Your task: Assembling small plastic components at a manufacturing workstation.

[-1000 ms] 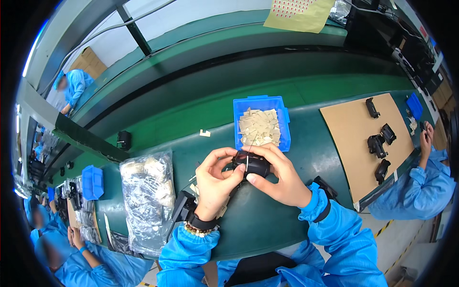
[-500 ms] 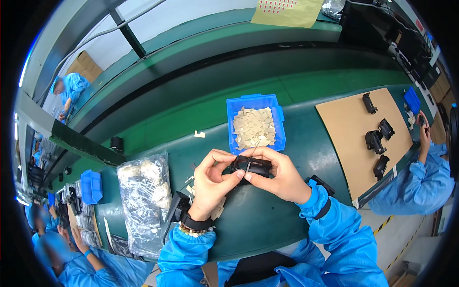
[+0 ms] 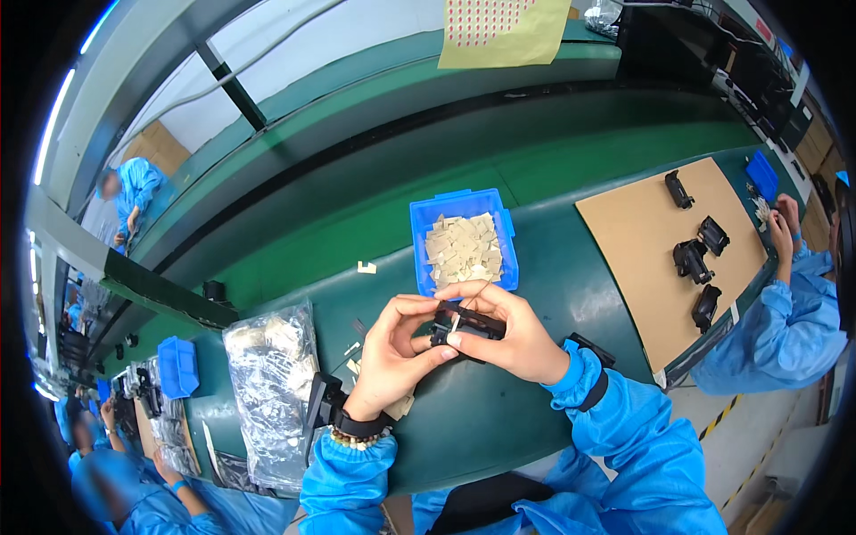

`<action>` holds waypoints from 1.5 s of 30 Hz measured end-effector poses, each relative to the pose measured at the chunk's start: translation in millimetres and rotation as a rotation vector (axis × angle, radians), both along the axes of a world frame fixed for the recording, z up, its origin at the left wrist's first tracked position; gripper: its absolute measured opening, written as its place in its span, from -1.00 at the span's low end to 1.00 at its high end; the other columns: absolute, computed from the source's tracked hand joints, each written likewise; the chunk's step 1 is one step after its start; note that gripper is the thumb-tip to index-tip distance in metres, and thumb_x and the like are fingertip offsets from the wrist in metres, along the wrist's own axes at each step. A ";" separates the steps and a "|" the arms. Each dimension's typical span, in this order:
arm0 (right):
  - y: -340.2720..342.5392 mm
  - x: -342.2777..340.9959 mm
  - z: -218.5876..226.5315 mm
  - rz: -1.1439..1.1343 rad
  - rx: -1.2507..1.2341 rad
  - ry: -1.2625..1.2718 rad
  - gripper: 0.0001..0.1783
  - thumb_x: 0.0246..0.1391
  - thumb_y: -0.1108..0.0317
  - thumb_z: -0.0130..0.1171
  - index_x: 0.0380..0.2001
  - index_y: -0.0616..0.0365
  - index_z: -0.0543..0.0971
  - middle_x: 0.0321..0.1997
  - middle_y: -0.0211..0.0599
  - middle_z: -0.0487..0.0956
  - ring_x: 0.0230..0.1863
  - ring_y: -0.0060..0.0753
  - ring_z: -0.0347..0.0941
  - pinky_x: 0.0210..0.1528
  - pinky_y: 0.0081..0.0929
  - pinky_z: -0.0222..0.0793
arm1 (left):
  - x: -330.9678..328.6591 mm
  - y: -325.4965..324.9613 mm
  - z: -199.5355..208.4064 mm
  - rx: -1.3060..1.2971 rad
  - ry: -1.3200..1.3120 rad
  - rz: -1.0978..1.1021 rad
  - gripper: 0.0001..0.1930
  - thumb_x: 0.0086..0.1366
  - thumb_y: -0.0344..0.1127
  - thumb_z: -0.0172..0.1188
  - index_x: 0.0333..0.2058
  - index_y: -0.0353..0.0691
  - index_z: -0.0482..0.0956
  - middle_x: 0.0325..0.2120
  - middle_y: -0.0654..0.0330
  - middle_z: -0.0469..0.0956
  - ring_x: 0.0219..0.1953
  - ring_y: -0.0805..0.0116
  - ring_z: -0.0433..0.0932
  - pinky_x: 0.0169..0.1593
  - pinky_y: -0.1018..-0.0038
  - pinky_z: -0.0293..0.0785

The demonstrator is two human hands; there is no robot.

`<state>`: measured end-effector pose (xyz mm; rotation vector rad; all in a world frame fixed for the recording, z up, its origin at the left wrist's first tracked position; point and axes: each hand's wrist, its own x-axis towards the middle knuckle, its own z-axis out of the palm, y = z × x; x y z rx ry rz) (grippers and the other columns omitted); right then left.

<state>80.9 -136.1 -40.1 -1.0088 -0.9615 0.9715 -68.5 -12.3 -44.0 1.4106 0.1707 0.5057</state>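
Note:
Above the green workbench, both hands grip a black molded plastic part [image 3: 473, 326]. My left hand [image 3: 392, 361] is closed on its left end, thumb and fingers around the near and far sides. With fingers bent over the top, my right hand [image 3: 522, 334] holds the right end, its thumb pressing the near face. A small pale strip [image 3: 455, 321] shows on the part beside that thumb; how it is attached I cannot tell. Just beyond the hands stands a blue bin [image 3: 417, 234] of flat cream pieces [image 3: 464, 248].
Left of my arm lies a clear plastic bag [image 3: 272, 392] of wrapped items. Loose cream scraps [image 3: 401, 407] sit by my left wrist. At right, a cardboard sheet [image 3: 620, 241] carries several black parts [image 3: 690, 260]. Co-workers in blue [image 3: 767, 330] sit on both sides.
The black part has been turned and tilted in my hands, and a pale strip now shows on its face. My right thumb has shifted on it. The whole view has moved slightly.

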 end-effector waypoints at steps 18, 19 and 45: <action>-5.6 15.4 10.3 -0.421 0.134 -0.162 -0.44 0.13 0.53 0.12 0.22 0.14 0.29 0.15 -0.22 0.42 0.10 -0.42 0.38 0.06 -0.43 0.36 | 36.8 146.4 21.7 0.767 0.188 0.376 -0.40 0.21 -0.64 0.13 0.23 -0.25 0.25 0.09 0.09 0.28 0.13 0.24 0.38 0.25 0.35 0.34; -3.7 14.9 7.8 -0.406 0.122 -0.125 -0.45 0.13 0.53 0.12 0.20 0.15 0.31 0.13 -0.23 0.43 0.03 -0.48 0.41 0.00 -0.48 0.39 | 38.2 165.0 7.2 0.952 0.300 0.435 -0.42 0.21 -0.63 0.15 0.20 -0.26 0.26 0.07 0.07 0.28 0.12 0.22 0.39 0.25 0.33 0.35; -6.7 -2.2 3.0 -0.324 0.048 -0.102 -0.64 0.14 0.61 0.04 0.03 0.23 0.39 -0.32 -0.39 0.52 -0.31 -0.67 0.45 -0.24 -0.66 0.35 | -74.1 -44.0 11.3 1.226 0.616 0.405 -0.85 0.10 -0.38 0.31 -0.31 -0.20 0.61 -0.30 0.16 0.55 -0.19 0.11 0.54 0.17 0.07 0.28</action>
